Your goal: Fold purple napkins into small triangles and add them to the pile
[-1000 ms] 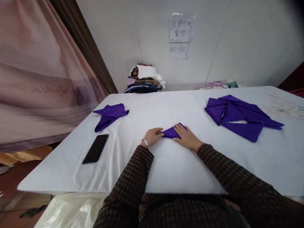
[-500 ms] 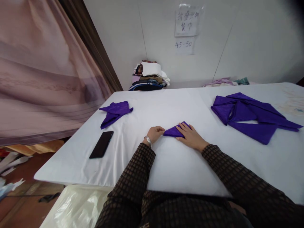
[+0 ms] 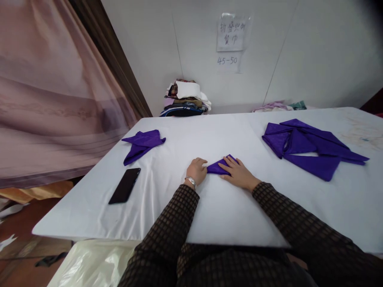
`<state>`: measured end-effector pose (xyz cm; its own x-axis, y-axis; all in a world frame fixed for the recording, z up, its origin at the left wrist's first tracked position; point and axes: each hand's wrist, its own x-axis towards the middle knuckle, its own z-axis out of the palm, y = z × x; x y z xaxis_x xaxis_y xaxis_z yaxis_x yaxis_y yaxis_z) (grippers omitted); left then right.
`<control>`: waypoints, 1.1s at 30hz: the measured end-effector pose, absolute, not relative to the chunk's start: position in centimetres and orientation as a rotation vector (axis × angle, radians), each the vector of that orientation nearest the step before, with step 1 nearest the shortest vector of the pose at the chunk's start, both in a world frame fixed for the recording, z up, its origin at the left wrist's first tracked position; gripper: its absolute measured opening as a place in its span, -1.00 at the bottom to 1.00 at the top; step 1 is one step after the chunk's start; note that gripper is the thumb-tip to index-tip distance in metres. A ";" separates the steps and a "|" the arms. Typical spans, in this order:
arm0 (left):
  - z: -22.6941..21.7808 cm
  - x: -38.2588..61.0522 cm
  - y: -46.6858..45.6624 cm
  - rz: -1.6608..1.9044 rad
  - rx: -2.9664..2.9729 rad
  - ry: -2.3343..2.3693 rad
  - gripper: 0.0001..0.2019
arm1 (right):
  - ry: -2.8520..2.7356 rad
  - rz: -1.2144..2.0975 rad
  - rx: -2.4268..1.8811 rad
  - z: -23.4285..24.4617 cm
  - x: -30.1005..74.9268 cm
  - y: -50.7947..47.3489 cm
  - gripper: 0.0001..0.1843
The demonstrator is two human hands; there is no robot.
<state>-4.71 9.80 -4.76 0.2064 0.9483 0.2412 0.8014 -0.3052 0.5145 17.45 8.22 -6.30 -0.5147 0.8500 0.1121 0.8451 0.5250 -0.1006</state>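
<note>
A purple cloth napkin [image 3: 214, 168], folded into a small pointed shape, lies on the white table in front of me. My left hand [image 3: 196, 171], with a silver bracelet at the wrist, has its fingers curled together at the napkin's left tip; the fingertips are partly hidden. Across the napkin's right part lies my right hand [image 3: 239, 174], flat with fingers spread, pressing the cloth down. To the left sits another purple napkin [image 3: 143, 143], folded loosely with pointed ends. On the right several purple napkins [image 3: 324, 161] lie in an overlapping heap.
A black phone [image 3: 125, 186] rests on the white tablecloth [image 3: 167, 199] at the left. Behind the table's far edge are a stack of folded clothes [image 3: 187, 99] and more cloth [image 3: 275, 106]. A pink curtain [image 3: 54, 99] hangs at the left, and a plastic-covered seat [image 3: 95, 259] stands below the near edge.
My left hand has turned and curled more over the napkin's left tip. My right hand stays flat on the cloth. The whole view has shifted slightly.
</note>
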 end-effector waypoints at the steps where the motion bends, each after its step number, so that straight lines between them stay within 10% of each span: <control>1: -4.9 -4.3 9.6 0.812 2.301 1.585 -0.71 | -2.612 0.050 -1.462 -6.3 17.4 8.2 -0.34; 9: -6.4 -2.0 8.2 0.241 2.536 1.353 -0.25 | -2.599 0.119 -1.478 -6.2 17.3 8.5 -0.27; 33: -5.8 -1.9 7.7 0.206 2.590 1.450 -0.41 | -2.276 0.359 -1.780 -3.5 20.4 12.0 -0.60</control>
<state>-1.93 7.75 -5.84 0.5190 0.8539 0.0390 0.8310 -0.5148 0.2107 20.39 11.95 -3.55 -0.2361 0.9713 0.0291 0.9151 0.2323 -0.3295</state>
